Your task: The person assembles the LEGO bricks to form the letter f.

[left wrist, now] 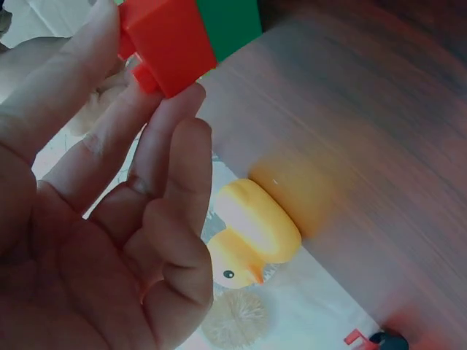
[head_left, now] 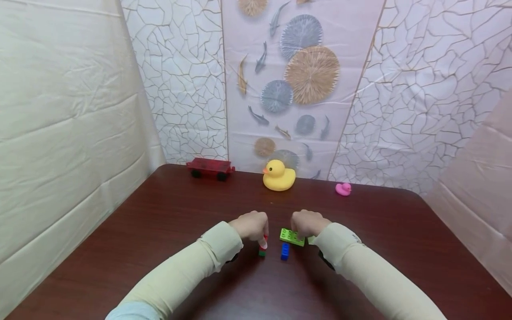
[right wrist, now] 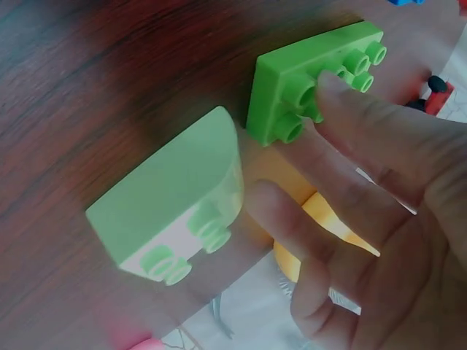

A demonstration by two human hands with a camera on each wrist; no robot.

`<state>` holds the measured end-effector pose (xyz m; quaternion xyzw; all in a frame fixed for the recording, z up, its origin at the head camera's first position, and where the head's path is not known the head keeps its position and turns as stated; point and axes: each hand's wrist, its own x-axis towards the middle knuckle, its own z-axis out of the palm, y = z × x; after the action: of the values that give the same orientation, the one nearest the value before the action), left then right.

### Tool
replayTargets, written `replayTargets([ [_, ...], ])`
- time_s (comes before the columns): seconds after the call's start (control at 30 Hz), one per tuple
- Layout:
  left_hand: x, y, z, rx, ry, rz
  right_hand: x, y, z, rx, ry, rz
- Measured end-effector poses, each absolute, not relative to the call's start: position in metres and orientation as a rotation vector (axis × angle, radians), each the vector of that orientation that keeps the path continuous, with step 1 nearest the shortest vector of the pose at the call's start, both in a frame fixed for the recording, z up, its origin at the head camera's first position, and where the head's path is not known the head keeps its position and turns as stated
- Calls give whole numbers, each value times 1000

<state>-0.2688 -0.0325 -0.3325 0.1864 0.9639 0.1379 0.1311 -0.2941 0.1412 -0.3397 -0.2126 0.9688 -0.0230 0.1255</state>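
Note:
My left hand (head_left: 253, 226) pinches a red building brick (left wrist: 171, 44) between thumb and fingers. A dark green brick (left wrist: 230, 25) sits against the red one on its table side. My right hand (head_left: 309, 223) holds a flat lime-green brick (head_left: 292, 237) with two rows of studs. Its thumb lies on the studs, and a finger is at the brick's far edge in the right wrist view. A pale green brick with a rounded end (right wrist: 171, 189) stands beside that hand's fingers. Between the hands, nearer the body, lies a small blue brick (head_left: 285, 251).
Along the back of the dark wooden table (head_left: 168, 222) stand a red wheeled wagon (head_left: 210, 165), a big yellow duck (head_left: 279, 176) and a small pink duck (head_left: 343, 189). Patterned cloth (head_left: 192, 80) hangs behind the table's far edge.

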Motion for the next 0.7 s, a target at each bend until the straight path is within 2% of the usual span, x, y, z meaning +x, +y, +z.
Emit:
replayTargets([
  [0.7, -278, -5, -335, 585, 2824, 433, -285, 151, -348, -591, 2867, -120],
])
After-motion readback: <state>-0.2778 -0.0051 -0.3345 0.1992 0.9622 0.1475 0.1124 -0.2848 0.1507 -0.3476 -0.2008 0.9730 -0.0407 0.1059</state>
